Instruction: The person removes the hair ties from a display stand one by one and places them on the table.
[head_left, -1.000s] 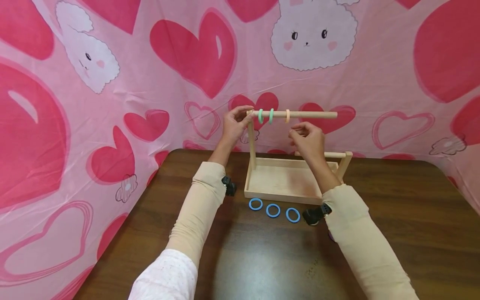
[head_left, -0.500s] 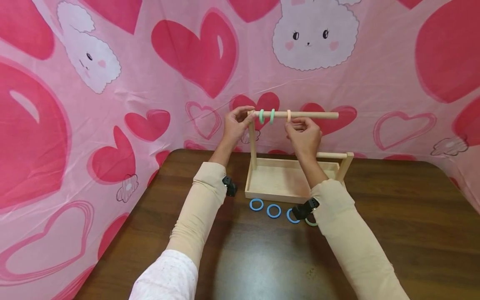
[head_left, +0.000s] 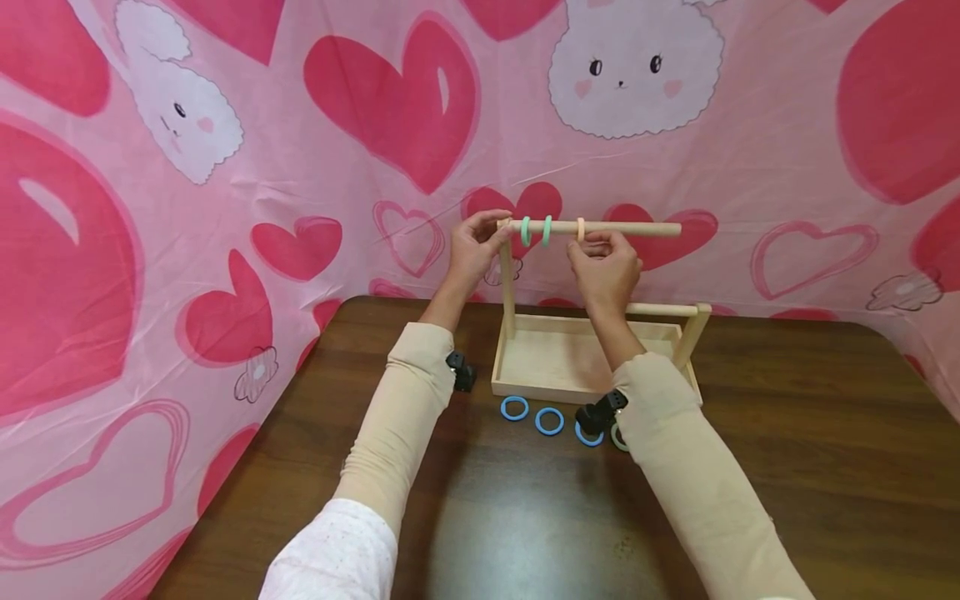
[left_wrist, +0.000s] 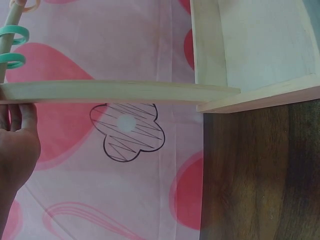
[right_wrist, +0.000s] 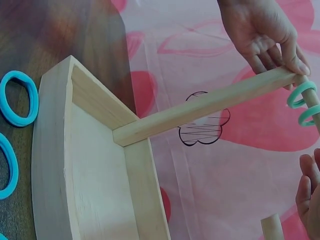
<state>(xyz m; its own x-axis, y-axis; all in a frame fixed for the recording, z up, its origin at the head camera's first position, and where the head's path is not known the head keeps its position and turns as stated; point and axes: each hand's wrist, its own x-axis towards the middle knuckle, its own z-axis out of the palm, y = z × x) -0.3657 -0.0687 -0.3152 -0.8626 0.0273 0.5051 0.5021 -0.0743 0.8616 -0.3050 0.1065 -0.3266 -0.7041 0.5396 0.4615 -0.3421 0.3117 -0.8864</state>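
Note:
My left hand [head_left: 475, 242] pinches the top of the upright post [head_left: 508, 287] of a wooden rack, where the upper dowel [head_left: 633, 228] meets it. Two mint-green rings [head_left: 526, 231] hang on the dowel close to that hand; the left wrist view also shows the green rings [left_wrist: 14, 61] beside the post. Farther right, a pale orange ring [head_left: 581, 227] encircles the dowel. My right hand [head_left: 609, 271] holds its lower edge between thumb and fingertips, which hide that part. The dowel's right end sticks out free, beyond the right hand.
The rack's shallow tray base [head_left: 540, 390] stands on the brown table [head_left: 480, 517]. A lower dowel [head_left: 663, 310] joins a short post [head_left: 692, 337] at right. Blue rings [head_left: 550, 422] lie in front, with a pale green ring [head_left: 618, 437] partly behind the right sleeve. Pink heart-patterned cloth [head_left: 420, 275] hangs behind.
My right hand has moved left and up to the orange ring, and its fingers have closed at the ring's lower edge. The left hand keeps its place on the post top.

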